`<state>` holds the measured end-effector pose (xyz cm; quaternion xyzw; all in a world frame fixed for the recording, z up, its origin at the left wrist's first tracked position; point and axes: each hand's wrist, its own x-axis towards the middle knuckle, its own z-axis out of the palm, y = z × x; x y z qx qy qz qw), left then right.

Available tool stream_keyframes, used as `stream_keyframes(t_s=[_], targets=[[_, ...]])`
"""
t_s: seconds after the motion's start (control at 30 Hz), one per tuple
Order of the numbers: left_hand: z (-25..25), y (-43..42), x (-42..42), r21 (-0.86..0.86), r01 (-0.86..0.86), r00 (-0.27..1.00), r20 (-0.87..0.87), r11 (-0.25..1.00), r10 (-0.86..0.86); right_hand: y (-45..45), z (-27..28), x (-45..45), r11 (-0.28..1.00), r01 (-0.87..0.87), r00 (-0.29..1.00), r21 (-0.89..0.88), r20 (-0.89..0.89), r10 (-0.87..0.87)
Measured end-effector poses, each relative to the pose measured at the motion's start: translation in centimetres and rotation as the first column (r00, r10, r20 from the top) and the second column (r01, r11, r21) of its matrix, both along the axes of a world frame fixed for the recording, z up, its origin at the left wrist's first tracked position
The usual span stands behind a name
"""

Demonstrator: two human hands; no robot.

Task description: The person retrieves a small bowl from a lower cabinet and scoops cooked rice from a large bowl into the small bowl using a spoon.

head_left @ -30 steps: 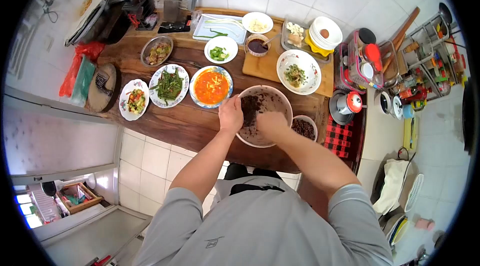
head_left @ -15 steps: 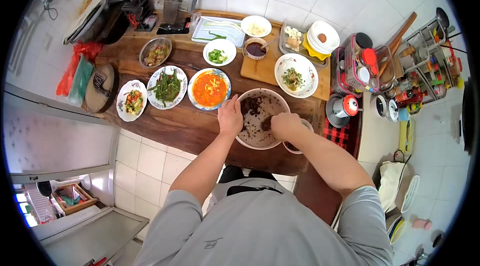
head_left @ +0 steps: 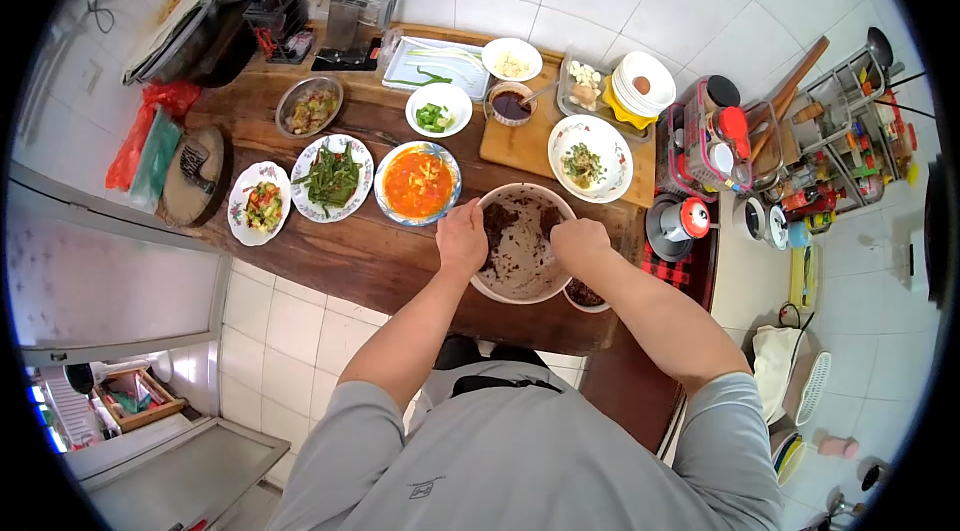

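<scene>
A large light bowl [head_left: 522,271] with dark crumbly bits stuck to its bottom and walls stands at the table's front edge. My left hand [head_left: 462,239] grips its left rim. My right hand [head_left: 581,246] is closed at the inner right side of the bowl, by a dark clump; what its fingers hold is hidden. Partly under my right forearm, a smaller bowl of dark bits [head_left: 584,295] stands against the large one. Behind them are a plate of red soup [head_left: 418,182] and a floral bowl of chopped greens [head_left: 590,159].
Plates of green vegetables [head_left: 332,178] and mixed vegetables [head_left: 260,203] stand left. A wooden board [head_left: 510,141] carries a small sauce bowl [head_left: 511,104]. Stacked white bowls [head_left: 643,84], plastic baskets of jars and a red-lidded container [head_left: 694,217] line the right side.
My right hand has moved from the middle of the large bowl to its right side, and more of the bowl's bottom shows. My left hand stays on the rim. The view has shifted slightly.
</scene>
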<state>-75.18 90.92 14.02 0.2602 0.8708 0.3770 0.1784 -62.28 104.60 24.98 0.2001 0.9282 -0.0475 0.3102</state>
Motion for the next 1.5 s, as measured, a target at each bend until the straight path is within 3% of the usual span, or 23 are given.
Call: stream_keyframes(t_s=[0.2,0.3,0.43,0.53,0.63,0.77,0.87,0.97,1.07,1.17,1.2,1.5], targets=[[0.4,-0.2,-0.4,-0.052,0.01,1.0,-0.01,0.999,-0.01,-2.8,-5.9,-2.5,0.985,-0.119,0.934,0.129,-0.321,0.155],[1.0,0.0,-0.6,-0.091,0.021,1.0,0.001,0.996,-0.021,-3.3,-4.0,-2.1,0.986,-0.166,0.922,0.019,-0.353,0.162],[0.6,0.0,0.3,-0.007,-0.025,0.998,-0.064,1.0,0.024,-1.1,-1.0,-0.2,1.0,0.017,0.993,0.012,-0.12,-0.015],[0.4,-0.2,0.4,0.021,-0.019,0.998,-0.055,1.0,0.02,1.1,-0.2,0.6,0.994,0.112,0.992,-0.01,-0.051,-0.112],[1.3,-0.3,0.1,-0.027,0.011,1.0,0.027,1.0,-0.011,0.2,-1.9,-0.8,0.974,0.225,0.936,0.031,-0.285,-0.207],[0.9,-0.5,-0.1,-0.016,0.003,0.997,0.073,1.0,-0.002,-2.6,-5.7,-1.5,1.0,-0.001,0.901,-0.006,-0.434,-0.002],[1.1,-0.7,0.2,0.005,0.003,0.999,0.045,1.0,-0.003,-3.2,-4.1,-1.7,0.993,-0.094,0.952,-0.074,-0.297,0.068],[0.1,-0.7,0.4,0.095,-0.015,1.0,-0.01,0.995,0.016,-1.0,-0.8,-1.2,1.0,-0.016,0.976,0.026,-0.218,0.021],[0.8,-0.8,0.4,0.049,-0.008,1.0,0.028,0.999,0.006,1.1,-0.7,-1.3,1.0,-0.027,0.998,0.015,-0.063,0.028],[-0.5,-0.8,-0.1,0.087,0.017,0.996,0.088,0.996,-0.025,-0.3,-1.9,-1.7,0.998,0.002,0.984,-0.065,-0.179,-0.014],[-0.9,-0.8,-0.2,0.095,0.008,0.994,0.105,0.995,-0.018,-0.7,-2.7,-1.7,0.995,-0.053,0.986,-0.079,-0.161,0.039],[-2.5,-1.0,-0.1,0.273,-0.095,0.968,0.25,0.957,0.025,-0.8,-2.3,0.1,0.963,0.072,0.997,-0.258,-0.013,-0.078]])
